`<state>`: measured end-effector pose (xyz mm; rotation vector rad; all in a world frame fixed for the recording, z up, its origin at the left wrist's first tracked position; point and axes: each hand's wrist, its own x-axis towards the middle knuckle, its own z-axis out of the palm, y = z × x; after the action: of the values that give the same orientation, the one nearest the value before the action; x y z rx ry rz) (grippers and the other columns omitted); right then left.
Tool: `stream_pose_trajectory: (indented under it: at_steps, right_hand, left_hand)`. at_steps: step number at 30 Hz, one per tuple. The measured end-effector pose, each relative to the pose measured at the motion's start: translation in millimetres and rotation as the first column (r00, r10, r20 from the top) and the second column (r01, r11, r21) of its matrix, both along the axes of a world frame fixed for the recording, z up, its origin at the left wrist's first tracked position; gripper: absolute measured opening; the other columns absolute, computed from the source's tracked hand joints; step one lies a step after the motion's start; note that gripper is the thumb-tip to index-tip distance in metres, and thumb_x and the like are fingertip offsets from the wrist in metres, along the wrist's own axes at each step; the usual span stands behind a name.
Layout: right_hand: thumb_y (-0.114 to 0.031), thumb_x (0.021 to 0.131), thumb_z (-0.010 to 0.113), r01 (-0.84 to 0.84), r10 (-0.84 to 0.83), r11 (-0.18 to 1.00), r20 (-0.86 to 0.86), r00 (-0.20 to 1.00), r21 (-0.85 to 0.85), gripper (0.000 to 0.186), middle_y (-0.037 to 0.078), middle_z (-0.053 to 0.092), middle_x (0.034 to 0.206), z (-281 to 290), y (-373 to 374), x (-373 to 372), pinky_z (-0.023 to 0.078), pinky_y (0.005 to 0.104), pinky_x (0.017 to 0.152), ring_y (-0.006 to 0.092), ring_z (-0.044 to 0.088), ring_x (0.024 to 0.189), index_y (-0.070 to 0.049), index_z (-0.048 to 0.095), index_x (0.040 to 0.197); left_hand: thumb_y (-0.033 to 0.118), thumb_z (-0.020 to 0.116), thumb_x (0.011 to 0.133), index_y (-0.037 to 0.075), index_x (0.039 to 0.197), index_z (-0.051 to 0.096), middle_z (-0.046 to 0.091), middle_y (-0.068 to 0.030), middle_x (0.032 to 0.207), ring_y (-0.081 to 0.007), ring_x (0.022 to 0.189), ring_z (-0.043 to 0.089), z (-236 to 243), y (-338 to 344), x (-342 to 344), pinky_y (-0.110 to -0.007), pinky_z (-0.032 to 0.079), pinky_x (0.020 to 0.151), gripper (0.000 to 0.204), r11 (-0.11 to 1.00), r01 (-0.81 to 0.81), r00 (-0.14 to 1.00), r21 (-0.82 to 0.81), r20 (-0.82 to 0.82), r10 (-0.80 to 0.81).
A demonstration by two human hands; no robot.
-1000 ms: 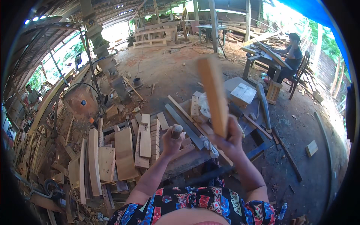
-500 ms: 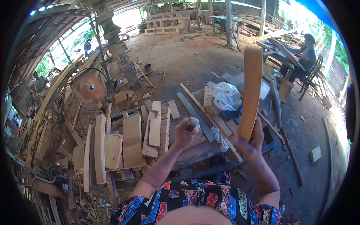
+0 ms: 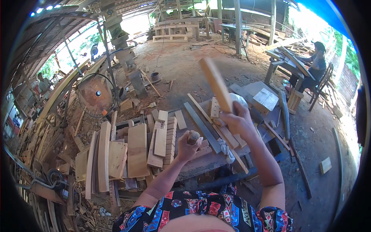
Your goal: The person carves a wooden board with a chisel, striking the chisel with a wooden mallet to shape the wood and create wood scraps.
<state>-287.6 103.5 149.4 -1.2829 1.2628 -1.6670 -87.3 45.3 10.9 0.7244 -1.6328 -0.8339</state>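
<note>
My left hand [image 3: 186, 149] is closed around a round wooden handle [image 3: 193, 136] held upright above the bench; the rest of that object is hidden. My right hand [image 3: 237, 120] grips a flat wooden bar [image 3: 216, 81], raised with its top leaning left, higher than the left hand and to its right. Under my hands the bench [image 3: 193, 167] carries a long grey strip [image 3: 199, 125], thin wooden strips, a drilled block [image 3: 215, 106] and a white plastic bag [image 3: 241, 97], partly hidden behind the bar. Several boards [image 3: 137, 150] lie stacked left of my left hand.
A seated person [image 3: 317, 65] works at a wooden table [image 3: 270, 67] at the right. Another person [image 3: 42, 83] is at the far left. A machine with a round plate [image 3: 89, 96] stands left. Timber racks [image 3: 176, 29] stand behind; offcuts and a square block [image 3: 325, 165] lie on the floor.
My right hand first moved right, then up and left, tilting the bar's top leftward. My left hand rose rightward, then dropped slightly. The bag is again partly covered by the bar.
</note>
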Motion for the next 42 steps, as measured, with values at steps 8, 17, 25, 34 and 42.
stream_pose_trajectory:
  at_steps: [8,17,25,34,42]
  right_hand:
    - [-0.033,0.066,0.075,0.097,0.037,0.977,-0.602,0.798,0.188,0.048,0.020,0.062,0.082,-81,33,-2,0.046,0.0423,0.070,0.0342,0.063,0.082,-0.002,0.055,0.095]
    - [-0.039,0.069,0.073,0.244,0.045,0.866,-0.554,0.831,0.436,0.051,0.022,0.060,0.083,-198,69,29,0.045,0.0426,0.072,0.0376,0.061,0.081,-0.001,0.052,0.095]
    - [-0.036,0.070,0.073,0.264,0.054,0.851,-0.576,0.816,0.455,0.048,0.022,0.062,0.084,-211,63,36,0.046,0.0459,0.071,0.0405,0.061,0.082,-0.003,0.051,0.097]
    - [-0.034,0.069,0.074,0.251,0.035,0.909,-0.660,0.751,0.333,0.049,0.020,0.061,0.082,-215,69,30,0.046,0.0424,0.070,0.0367,0.061,0.081,-0.003,0.054,0.100]
    - [-0.020,0.070,0.075,0.140,-0.121,0.987,-0.218,0.969,0.076,0.041,0.004,0.057,0.077,-43,71,17,0.043,0.0277,0.061,0.0151,0.053,0.068,0.001,0.055,0.099]
  left_hand:
    - [0.005,0.072,0.075,0.005,0.076,0.054,0.057,-0.0033,0.067,-0.0078,0.060,0.055,-1,3,15,-0.026,0.046,0.056,0.018,0.995,-0.061,0.997,0.085,-0.033,0.064]
    - [0.001,0.071,0.074,0.006,0.075,0.054,0.054,-0.0018,0.065,-0.0087,0.058,0.050,-13,-3,19,-0.026,0.044,0.055,0.018,0.998,-0.024,0.993,0.053,-0.115,0.029]
    - [0.001,0.071,0.074,0.005,0.077,0.053,0.056,0.0002,0.068,-0.0056,0.062,0.051,-5,-7,18,-0.025,0.044,0.055,0.018,0.992,0.016,0.988,0.128,-0.153,0.004]
    - [0.004,0.072,0.075,0.006,0.079,0.054,0.055,0.0003,0.069,-0.0061,0.061,0.049,-15,-12,14,-0.024,0.044,0.057,0.018,0.998,-0.041,0.998,0.040,-0.054,0.044]
    - [0.003,0.070,0.075,0.005,0.080,0.055,0.056,-0.0003,0.069,-0.0067,0.064,0.052,-16,-11,19,-0.025,0.044,0.058,0.016,0.991,0.033,0.996,0.127,-0.082,-0.023]
